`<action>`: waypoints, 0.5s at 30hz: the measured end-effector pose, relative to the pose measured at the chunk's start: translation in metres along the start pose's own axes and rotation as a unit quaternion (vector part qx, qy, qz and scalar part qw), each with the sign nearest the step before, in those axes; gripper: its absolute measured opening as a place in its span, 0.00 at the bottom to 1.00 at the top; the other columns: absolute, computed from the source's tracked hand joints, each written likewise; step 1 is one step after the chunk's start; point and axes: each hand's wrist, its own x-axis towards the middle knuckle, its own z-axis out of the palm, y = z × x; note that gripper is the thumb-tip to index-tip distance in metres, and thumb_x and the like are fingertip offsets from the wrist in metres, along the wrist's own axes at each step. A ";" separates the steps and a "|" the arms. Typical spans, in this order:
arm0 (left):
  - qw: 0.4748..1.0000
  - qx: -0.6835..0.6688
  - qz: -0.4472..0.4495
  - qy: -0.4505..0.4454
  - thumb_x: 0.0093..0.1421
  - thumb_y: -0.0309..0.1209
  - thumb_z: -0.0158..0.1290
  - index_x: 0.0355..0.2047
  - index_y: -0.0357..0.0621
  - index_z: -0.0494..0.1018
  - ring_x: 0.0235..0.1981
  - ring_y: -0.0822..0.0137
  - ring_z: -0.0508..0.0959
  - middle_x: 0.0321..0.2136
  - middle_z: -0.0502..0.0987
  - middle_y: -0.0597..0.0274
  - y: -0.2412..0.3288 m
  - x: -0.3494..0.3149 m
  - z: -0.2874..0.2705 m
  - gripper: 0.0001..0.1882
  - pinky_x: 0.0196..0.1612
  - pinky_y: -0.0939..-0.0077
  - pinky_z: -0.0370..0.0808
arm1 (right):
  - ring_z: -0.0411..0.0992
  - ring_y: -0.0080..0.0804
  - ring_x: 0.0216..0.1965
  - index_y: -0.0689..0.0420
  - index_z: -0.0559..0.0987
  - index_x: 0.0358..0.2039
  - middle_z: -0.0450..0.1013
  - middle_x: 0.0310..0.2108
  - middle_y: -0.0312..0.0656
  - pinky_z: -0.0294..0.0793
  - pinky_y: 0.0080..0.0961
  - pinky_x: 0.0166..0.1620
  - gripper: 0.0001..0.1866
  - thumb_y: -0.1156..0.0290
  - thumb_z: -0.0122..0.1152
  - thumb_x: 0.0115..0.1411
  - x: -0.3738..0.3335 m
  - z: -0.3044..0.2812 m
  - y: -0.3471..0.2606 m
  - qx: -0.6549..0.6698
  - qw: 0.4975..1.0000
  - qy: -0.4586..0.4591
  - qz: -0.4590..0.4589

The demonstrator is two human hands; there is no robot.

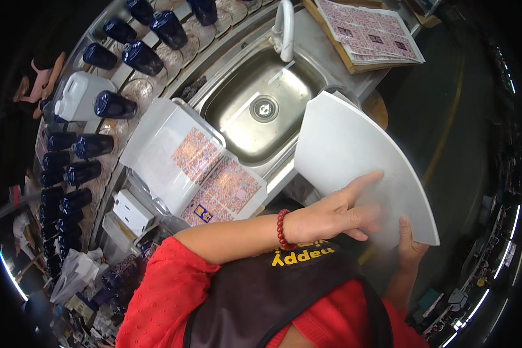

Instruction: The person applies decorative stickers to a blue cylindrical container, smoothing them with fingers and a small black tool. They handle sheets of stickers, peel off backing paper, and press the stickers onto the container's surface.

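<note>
A stack of white sheets (pixel 348 142), apparently more than one layer deep, is held to the right of the stainless sink (pixel 246 124), on its near side, bowing toward the outer edge. The right hand (pixel 410 248) is clamped on the near corner of the stack, thumb on top, its other fingers hidden below. The left hand (pixel 356 211) is unclosed, index finger stretched over the white face; blur leaves it unclear how firmly it touches. The hands are apart.

To handle the stack well, the right thumb should press only enough to stop slipping, since a hard pinch could dent the corner. The left fingers do best flat and light, spreading the load so the curve does not become a crease. Dry fingertips matter, and the far edge is best kept clear of the sink and its white tap (pixel 284 35). The patterned printed sheet (pixel 235 185), lying near-left of the sink, deserves the same clearance.
</note>
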 end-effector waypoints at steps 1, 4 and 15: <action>0.999 0.043 0.003 -0.013 0.72 0.47 0.51 0.75 0.40 0.42 0.58 0.61 0.75 0.68 0.57 0.46 0.000 -0.018 -0.005 0.43 0.59 0.66 0.76 | 0.78 0.32 0.48 0.69 0.76 0.57 0.79 0.49 0.48 0.77 0.29 0.52 0.18 0.81 0.56 0.67 -0.005 0.011 -0.001 0.064 0.997 0.005 0.031; 0.997 0.043 -0.052 0.042 0.72 0.41 0.52 0.72 0.38 0.54 0.58 0.64 0.75 0.65 0.63 0.50 -0.004 -0.070 -0.018 0.35 0.60 0.70 0.74 | 0.75 0.32 0.51 0.71 0.74 0.57 0.76 0.52 0.47 0.73 0.30 0.57 0.20 0.81 0.59 0.65 -0.008 0.067 0.012 0.158 0.972 -0.009 0.175; 0.937 0.046 0.072 0.340 0.72 0.38 0.51 0.68 0.35 0.59 0.58 0.57 0.77 0.64 0.67 0.49 -0.046 -0.211 -0.050 0.30 0.60 0.63 0.76 | 0.75 0.38 0.52 0.74 0.67 0.60 0.73 0.54 0.52 0.72 0.29 0.57 0.24 0.85 0.56 0.63 0.105 0.232 0.027 0.236 0.959 0.037 0.155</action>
